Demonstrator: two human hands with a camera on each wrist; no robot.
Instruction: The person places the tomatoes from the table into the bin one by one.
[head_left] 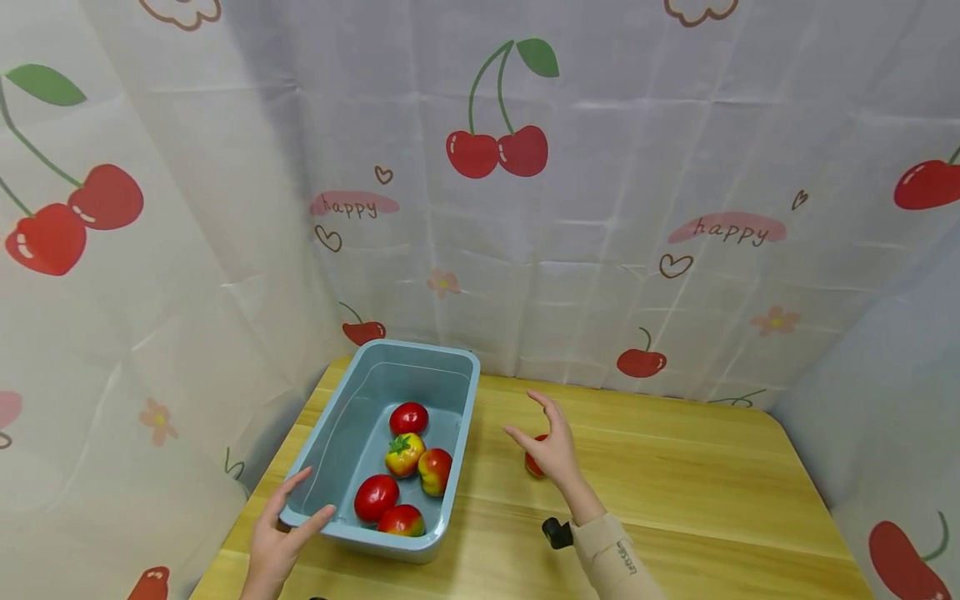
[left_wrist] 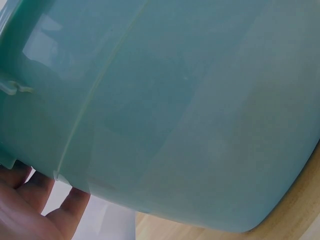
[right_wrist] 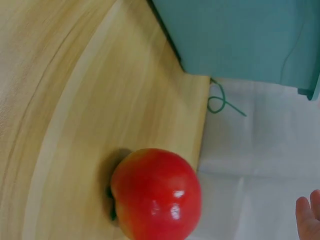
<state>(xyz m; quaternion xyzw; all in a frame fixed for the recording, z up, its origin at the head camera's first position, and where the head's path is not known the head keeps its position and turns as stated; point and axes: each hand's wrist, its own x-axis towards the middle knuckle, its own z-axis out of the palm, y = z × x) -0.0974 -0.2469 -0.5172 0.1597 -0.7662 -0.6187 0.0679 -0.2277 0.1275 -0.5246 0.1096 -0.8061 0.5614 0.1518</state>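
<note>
My left hand is at the near left corner of a blue-grey plastic bin, its thumb and forefinger spread. In the left wrist view, fingers of that hand touch the edge of the bin wall. Several glossy fruits lie inside the bin, among them a red one and a yellow-red one with a green calyx. Right of the bin, my right hand hovers with thumb and forefinger apart, partly hiding a red tomato-like fruit on the table. Nothing is held in it.
The wooden table stretches to the right of the bin. A cherry-printed curtain hangs behind the table and along its sides. A black piece sits at my right wrist, beside the beige sleeve.
</note>
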